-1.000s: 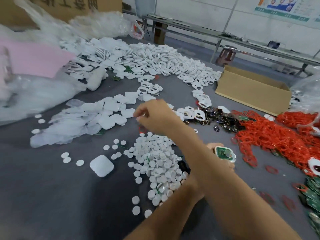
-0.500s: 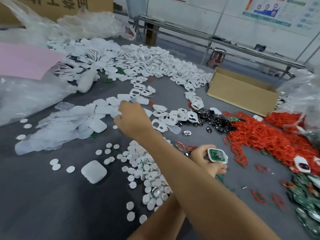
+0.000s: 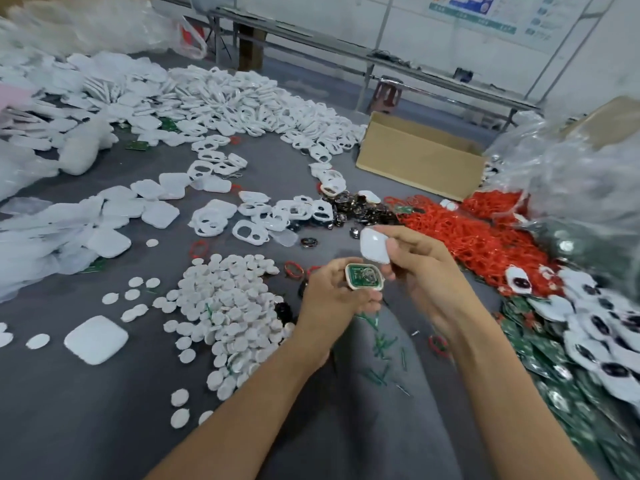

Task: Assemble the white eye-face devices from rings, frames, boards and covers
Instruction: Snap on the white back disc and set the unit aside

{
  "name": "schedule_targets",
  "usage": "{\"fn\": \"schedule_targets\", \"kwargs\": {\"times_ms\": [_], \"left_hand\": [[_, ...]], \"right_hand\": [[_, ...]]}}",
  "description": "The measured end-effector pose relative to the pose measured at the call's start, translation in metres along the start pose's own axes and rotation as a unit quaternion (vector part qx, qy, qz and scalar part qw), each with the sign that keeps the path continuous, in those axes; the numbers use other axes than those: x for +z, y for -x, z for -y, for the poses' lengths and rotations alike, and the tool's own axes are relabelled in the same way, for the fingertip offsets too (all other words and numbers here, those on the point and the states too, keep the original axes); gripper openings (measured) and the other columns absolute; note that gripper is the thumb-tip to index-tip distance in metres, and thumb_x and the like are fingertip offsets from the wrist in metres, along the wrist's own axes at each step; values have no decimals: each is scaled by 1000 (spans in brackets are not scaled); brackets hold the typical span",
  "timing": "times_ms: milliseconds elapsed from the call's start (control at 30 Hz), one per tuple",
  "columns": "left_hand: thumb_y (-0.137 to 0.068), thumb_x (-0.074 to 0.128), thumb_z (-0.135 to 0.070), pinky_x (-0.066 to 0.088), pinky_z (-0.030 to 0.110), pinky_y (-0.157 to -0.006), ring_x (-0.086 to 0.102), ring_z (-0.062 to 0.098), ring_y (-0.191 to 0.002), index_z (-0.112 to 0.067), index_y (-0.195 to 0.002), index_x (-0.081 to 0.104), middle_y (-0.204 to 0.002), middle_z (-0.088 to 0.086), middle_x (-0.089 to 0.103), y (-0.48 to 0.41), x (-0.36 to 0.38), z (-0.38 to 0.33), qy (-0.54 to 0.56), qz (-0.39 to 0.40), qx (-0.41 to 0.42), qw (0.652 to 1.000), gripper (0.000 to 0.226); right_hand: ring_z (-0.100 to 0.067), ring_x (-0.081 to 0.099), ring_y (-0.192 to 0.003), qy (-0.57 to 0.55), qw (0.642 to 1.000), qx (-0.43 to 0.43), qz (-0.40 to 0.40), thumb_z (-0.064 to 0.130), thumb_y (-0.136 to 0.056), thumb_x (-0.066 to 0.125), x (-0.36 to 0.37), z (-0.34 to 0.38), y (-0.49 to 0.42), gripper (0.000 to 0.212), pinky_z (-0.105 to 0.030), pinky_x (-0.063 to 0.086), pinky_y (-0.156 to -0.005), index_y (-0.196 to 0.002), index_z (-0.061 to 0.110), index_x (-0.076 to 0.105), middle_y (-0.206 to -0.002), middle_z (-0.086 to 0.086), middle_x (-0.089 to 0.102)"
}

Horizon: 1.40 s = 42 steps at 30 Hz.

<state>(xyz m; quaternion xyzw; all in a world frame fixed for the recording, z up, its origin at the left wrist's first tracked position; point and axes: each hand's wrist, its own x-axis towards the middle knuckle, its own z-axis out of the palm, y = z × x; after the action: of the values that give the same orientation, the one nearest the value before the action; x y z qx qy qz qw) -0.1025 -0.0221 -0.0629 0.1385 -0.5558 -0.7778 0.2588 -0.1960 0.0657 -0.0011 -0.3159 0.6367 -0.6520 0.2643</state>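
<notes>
Left hand point(image 3: 332, 299) grips a white frame with green board point(image 3: 364, 277) seated in it, board face up, fingers curled round its edges. Right hand point(image 3: 422, 271) pinches a white cover point(image 3: 375, 245) just above and right of the frame; whether the two parts touch cannot be told. Both are held over the grey table point(image 3: 104, 427), centre of scene. Left of the hands: heap of white discs point(image 3: 228, 306), and one loose cover point(image 3: 96, 339) near left. Right: red rings point(image 3: 478, 237), loose green boards point(image 3: 554, 368). Far: pile of white frames point(image 3: 249, 109), cardboard box point(image 3: 419, 161).
</notes>
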Motion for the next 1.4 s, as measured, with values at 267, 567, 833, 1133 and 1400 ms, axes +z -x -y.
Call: {"fn": "schedule_targets", "kwargs": {"times_ms": [267,567,833,1133,1400], "left_hand": [[-78,69,14,59,26,-66,68,19,-75,-11,-104,65,-96,15,71,-2,2,6,13,-24,-38,999,36],[-76,68,16,61,32,-70,65,28,-83,0,-114,61,-101,22,67,-2,5,3,26,-35,-57,997,42],[-77,68,15,61,32,-70,66,25,-82,0,-116,61,-105,25,67,-2,5,2,26,-34,-56,998,43],[-78,69,14,61,32,-72,66,25,-78,-3,-114,61,-97,19,70,0,7,4,18,-17,-50,998,41],[-80,66,15,61,31,-70,68,23,-73,0,-116,61,-98,23,69,-2,7,5,8,-20,-50,999,40]], "right_hand": [[-7,49,-56,-97,995,29,9,7,-89,51,-17,-14,6,26,-15,41,-52,-94,14,76,-73,2,68],[-11,51,-66,-64,997,5,34,10,-91,52,-26,-16,6,27,-19,41,-58,-93,21,77,-78,1,67],[-8,52,-61,53,999,-10,-8,3,-97,47,-26,-15,7,26,-16,39,-53,-96,14,70,-69,2,64],[-7,52,-65,247,967,-42,-47,7,-95,53,-15,-24,2,23,-21,41,-58,-87,18,72,-78,6,64],[-14,56,-82,268,958,-62,-84,9,-91,58,-12,-35,0,24,-51,50,-82,-85,26,74,-83,8,67]]}}
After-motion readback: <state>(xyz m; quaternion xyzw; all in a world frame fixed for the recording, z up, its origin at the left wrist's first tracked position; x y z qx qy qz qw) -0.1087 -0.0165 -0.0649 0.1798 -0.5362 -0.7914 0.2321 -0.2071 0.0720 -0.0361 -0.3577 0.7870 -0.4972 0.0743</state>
